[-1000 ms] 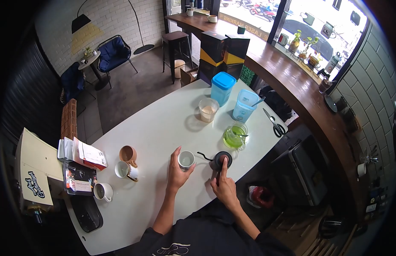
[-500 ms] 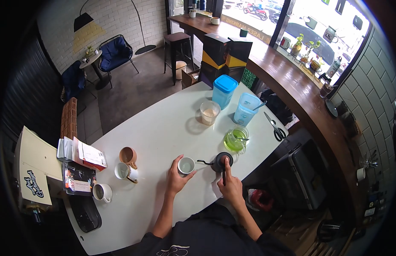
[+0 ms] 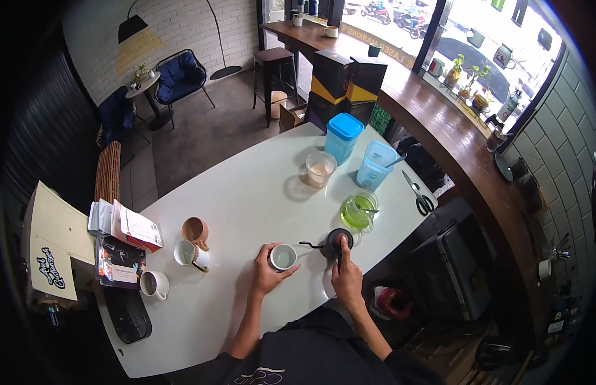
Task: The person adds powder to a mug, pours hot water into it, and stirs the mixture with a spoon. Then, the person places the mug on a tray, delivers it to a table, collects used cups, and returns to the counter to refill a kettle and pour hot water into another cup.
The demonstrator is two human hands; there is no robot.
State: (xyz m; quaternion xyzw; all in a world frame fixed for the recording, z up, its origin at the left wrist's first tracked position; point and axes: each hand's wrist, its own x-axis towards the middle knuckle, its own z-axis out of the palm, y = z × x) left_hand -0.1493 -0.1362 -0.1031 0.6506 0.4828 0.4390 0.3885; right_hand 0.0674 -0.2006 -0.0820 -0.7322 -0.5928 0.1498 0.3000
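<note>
My left hand (image 3: 266, 277) is wrapped around a small white cup (image 3: 273, 258), thumb on the near side and fingers on the far left. Pale, clear-looking liquid (image 3: 284, 257) shows inside the cup. Just to the right is a dark gooseneck kettle (image 3: 330, 249), its thin spout pointing left toward the cup. My right hand (image 3: 347, 281) grips the kettle's handle, with the index finger stretched onto the lid. Whether the kettle touches the table is hard to tell. Behind it stands a clear glass jug (image 3: 357, 217) of green liquid with a spoon in it.
The white table (image 3: 246, 199) also bears a plastic cup of pale powder (image 3: 320, 173), a blue lidded container (image 3: 341, 144), an open blue container (image 3: 374, 170) and scissors (image 3: 418, 194). Several mugs (image 3: 155, 285) stand left, near a card holder (image 3: 134, 228). A wooden counter (image 3: 433, 119) curves along the right.
The head view has shifted slightly. My left hand and the cup have come a little nearer to me. My right hand keeps its hold on the kettle.
</note>
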